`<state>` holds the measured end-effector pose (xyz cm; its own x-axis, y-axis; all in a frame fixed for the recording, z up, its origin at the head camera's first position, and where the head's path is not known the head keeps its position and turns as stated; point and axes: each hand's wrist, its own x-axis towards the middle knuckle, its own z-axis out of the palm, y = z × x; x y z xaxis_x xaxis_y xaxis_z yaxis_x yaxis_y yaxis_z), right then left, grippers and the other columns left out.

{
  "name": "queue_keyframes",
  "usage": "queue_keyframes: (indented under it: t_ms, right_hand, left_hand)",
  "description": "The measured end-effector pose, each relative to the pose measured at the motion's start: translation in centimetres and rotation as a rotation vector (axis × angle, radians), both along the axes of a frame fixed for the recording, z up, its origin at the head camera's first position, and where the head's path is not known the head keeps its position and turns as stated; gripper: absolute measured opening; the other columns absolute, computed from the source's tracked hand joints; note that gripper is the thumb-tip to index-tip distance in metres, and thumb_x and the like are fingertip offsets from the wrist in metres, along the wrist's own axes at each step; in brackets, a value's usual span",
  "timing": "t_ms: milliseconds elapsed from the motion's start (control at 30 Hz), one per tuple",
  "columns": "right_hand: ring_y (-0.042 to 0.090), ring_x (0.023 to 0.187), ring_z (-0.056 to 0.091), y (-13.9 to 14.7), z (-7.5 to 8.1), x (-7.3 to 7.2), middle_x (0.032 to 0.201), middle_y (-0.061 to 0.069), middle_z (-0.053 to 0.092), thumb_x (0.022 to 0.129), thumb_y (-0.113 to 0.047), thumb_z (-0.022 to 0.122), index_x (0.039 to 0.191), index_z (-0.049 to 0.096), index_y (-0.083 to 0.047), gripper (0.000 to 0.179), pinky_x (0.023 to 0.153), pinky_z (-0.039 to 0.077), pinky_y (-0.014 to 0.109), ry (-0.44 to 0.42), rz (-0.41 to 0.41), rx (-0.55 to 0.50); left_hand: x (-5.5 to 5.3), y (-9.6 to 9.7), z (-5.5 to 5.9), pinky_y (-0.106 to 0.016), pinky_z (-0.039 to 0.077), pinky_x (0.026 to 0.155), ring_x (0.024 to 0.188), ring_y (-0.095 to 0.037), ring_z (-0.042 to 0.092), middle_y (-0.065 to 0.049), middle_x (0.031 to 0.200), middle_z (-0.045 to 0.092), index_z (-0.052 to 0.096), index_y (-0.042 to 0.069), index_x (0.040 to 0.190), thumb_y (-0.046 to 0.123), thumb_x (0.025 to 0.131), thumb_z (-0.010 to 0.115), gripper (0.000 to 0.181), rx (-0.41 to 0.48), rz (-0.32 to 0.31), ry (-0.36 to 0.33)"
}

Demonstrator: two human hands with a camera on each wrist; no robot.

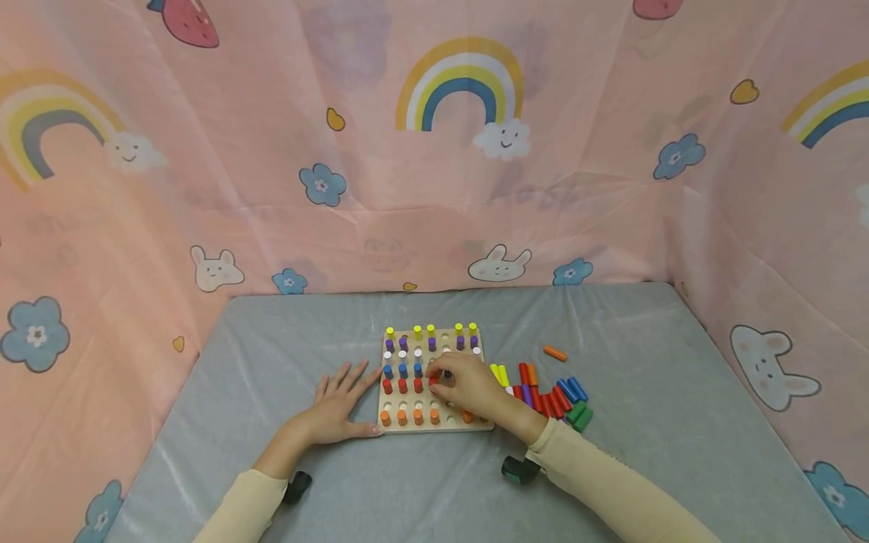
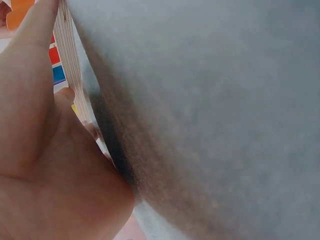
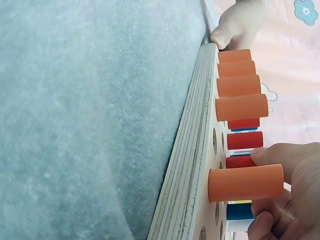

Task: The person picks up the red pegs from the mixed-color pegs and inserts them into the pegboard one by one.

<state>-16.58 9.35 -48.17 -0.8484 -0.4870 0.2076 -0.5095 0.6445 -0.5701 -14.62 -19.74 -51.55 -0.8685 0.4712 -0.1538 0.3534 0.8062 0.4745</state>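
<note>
A wooden pegboard lies on the table, with rows of yellow, purple, white, blue, red and orange pegs standing in its holes. My left hand is spread flat beside it, with thumb and index fingertip at the board's left edge. Over the middle of the board, my right hand pinches a red peg at the end of the red row, the thumb against it. Close to the curled fingers stands a blue peg. A lone orange peg rises in front of this hand in the right wrist view.
Right of the board lies a loose pile of pegs, among them green pegs, blue pegs and several red ones. One orange peg lies apart behind the pile. A pink patterned curtain encloses the grey table at the back and sides.
</note>
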Motion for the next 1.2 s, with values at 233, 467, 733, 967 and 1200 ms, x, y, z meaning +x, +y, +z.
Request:
queue_keyframes:
  t_ms: [233, 467, 733, 967, 1200]
  right_hand:
    - [0.012, 0.091, 0.063, 0.1, -0.3, -0.1, 0.098, -0.006, 0.074, 0.085, -0.020, 0.079, 0.098, 0.075, -0.017, 0.015, 0.086, 0.051, 0.034, 0.001, -0.007, -0.006]
    - [0.013, 0.088, 0.064, 0.6, 0.5, 0.0, 0.097, -0.007, 0.071, 0.086, -0.021, 0.078, 0.101, 0.075, -0.018, 0.015, 0.077, 0.052, 0.024, -0.059, -0.037, -0.031]
    - [0.015, 0.082, 0.062, 1.4, 1.0, 0.0, 0.097, -0.004, 0.071, 0.087, -0.019, 0.076, 0.103, 0.075, -0.014, 0.016, 0.069, 0.047, 0.021, -0.049, -0.070, -0.026]
    - [0.019, 0.090, 0.067, 2.5, 1.1, 0.1, 0.100, 0.002, 0.072, 0.087, -0.016, 0.076, 0.104, 0.074, -0.012, 0.017, 0.078, 0.055, 0.031, -0.042, -0.046, -0.084]
    - [0.007, 0.064, 0.046, 4.0, 1.3, 0.2, 0.096, -0.003, 0.070, 0.087, -0.018, 0.076, 0.105, 0.073, -0.015, 0.017, 0.055, 0.042, 0.019, -0.055, -0.104, -0.089]
  left_hand:
    - [0.3, 0.3, 1.3, -0.074, 0.001, 0.114, 0.152, -0.048, 0.005, -0.015, 0.167, 0.012, 0.021, 0.026, 0.159, 0.064, 0.079, 0.072, 0.103, 0.001, -0.002, -0.024]
    - [0.2, 0.4, 1.3, -0.073, 0.001, 0.116, 0.154, -0.046, 0.003, -0.013, 0.168, 0.010, 0.020, 0.027, 0.159, 0.061, 0.080, 0.072, 0.101, -0.028, -0.002, -0.035]
    - [0.3, 0.2, 0.9, -0.072, -0.002, 0.115, 0.153, -0.046, 0.001, -0.013, 0.168, 0.009, 0.019, 0.028, 0.160, 0.065, 0.079, 0.070, 0.102, 0.006, -0.009, -0.027]
    - [0.3, 0.4, 1.2, -0.073, 0.001, 0.116, 0.154, -0.045, 0.002, -0.012, 0.169, 0.009, 0.020, 0.027, 0.160, 0.059, 0.081, 0.073, 0.100, -0.031, 0.000, -0.033]
    - [0.3, 0.3, 1.1, -0.074, -0.001, 0.115, 0.153, -0.047, 0.002, -0.014, 0.168, 0.011, 0.020, 0.029, 0.159, 0.064, 0.079, 0.071, 0.101, 0.015, -0.007, -0.019]
